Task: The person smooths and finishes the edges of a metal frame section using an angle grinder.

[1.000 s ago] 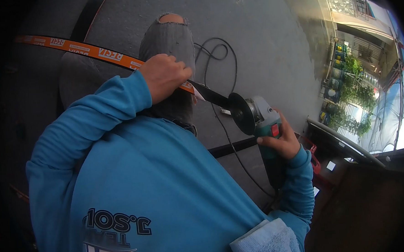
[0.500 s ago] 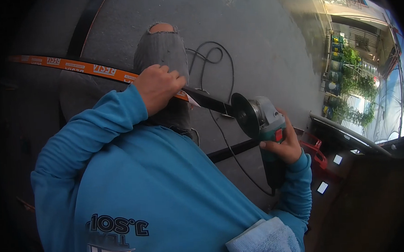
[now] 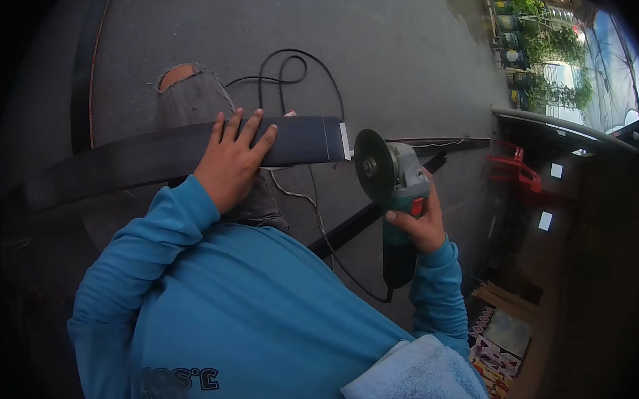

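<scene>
My left hand point(image 3: 234, 160) lies with fingers spread on the wide dark face of a long profile bar point(image 3: 298, 140), which spans from the left over my lap. A thin line crosses the bar near its pale cut end point(image 3: 345, 141). In my right hand point(image 3: 428, 226) is a green and grey angle grinder point(image 3: 400, 224), held by its body with the thumb near the red switch. Its round cutting disc point(image 3: 373, 166) stands upright just right of the bar's end. The black power cord point(image 3: 363, 280) runs from the grinder's rear.
Cord loops point(image 3: 299, 53) lie on the grey floor beyond my knee point(image 3: 177, 77). Another dark bar point(image 3: 350, 230) lies beneath the grinder. A red plastic object point(image 3: 516, 167) stands at right, with patterned material point(image 3: 498, 360) below. A light blue towel point(image 3: 419, 382) hangs at my side.
The bar has turned from its narrow orange-labelled side to its wide dark face. My left hand went from gripping it to lying flat. The grinder shifted left in view, its disc now past the bar's end.
</scene>
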Available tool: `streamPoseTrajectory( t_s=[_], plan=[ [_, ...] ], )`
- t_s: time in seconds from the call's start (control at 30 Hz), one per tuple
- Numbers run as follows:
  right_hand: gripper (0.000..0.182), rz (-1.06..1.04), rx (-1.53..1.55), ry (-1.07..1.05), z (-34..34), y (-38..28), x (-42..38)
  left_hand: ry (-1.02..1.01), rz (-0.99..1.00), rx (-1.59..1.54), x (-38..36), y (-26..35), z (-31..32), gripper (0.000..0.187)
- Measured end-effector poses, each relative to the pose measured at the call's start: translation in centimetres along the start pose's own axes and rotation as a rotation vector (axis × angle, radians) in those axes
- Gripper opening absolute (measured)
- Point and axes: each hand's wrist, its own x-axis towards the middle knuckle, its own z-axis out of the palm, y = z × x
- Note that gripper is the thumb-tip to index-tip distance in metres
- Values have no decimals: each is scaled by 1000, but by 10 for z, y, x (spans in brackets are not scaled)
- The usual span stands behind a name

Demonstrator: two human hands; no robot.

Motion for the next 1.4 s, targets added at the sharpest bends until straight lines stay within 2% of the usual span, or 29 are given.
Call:
streamPoseTrajectory(
  t_s=[0.07, 0.1, 0.17, 0.2, 0.3, 0.37, 0.5, 0.6, 0.63, 0.67, 0.7, 0.77, 0.8, 0.93, 1.0, 1.03, 1.1, 1.17, 1.23, 1.3, 1.4],
  plan=[
    [85, 40, 28, 3, 3, 7, -4, -15, 0, -50, 6, -8, -7, 78],
    [85, 43, 32, 6, 5, 10, -5, -20, 3, -49, 12, -11, -13, 78],
    [85, 32, 10, 43, 7, 17, -8, -222, 0, -173, 25, -13, -23, 86],
    [85, 34, 13, 44, 10, 19, -9, -128, 50, -137, 27, -15, -18, 91],
    [85, -9, -7, 106, 19, 25, -11, -95, 94, -93, 40, -15, -11, 99],
    [85, -104, -69, 175, 23, 33, -12, -91, 98, -112, 52, -14, -9, 99],
    [85, -132, -100, 289, 21, 55, -19, -115, 104, -96, 67, -11, -6, 100],
    [81, -60, 117, 357, 17, 84, -25, -160, 79, -122, 62, -20, -16, 104],
    [75, -5, 279, 342, 12, 101, -26, -164, 104, -110, 58, -26, -21, 104],
    [69, 44, 442, 323, 8, 114, -27, -217, 65, -144, 54, -36, -29, 103],
    [69, 39, 457, 343, 6, 114, -29, -272, 24, -178, 50, -44, -33, 103],
    [55, 165, 703, 376, 4, 114, -32, -250, 77, -187, 41, -60, -29, 102],
    [52, 159, 717, 414, 2, 118, -34, -223, 110, -207, 41, -63, -28, 102],
    [63, 62, 784, 498, -2, 116, -38, -224, 157, -223, 43, -63, -27, 99],
    [75, -192, 161, 751, 7, 99, -37, -233, 118, -247, 46, -61, -29, 99],
    [75, -187, 183, 781, 11, 92, -40, -247, 147, -229, 47, -61, -33, 99],
    [86, -245, -9, 647, 17, 73, -43, -299, 119, -299, 48, -63, -42, 96],
    [85, -243, -46, 638, 26, 59, -45, -355, 125, -253, 46, -72, -44, 94],
    [84, -230, -161, 462, 28, 59, -43, -414, -7, -291, 45, -73, -44, 93],
    [84, -218, -177, 460, 34, 62, -40, -361, 24, -303, 42, -67, -46, 88],
    [85, -222, -224, 392, 38, 74, -37, -337, -32, -313, 43, -53, -55, 78]
  ],
)
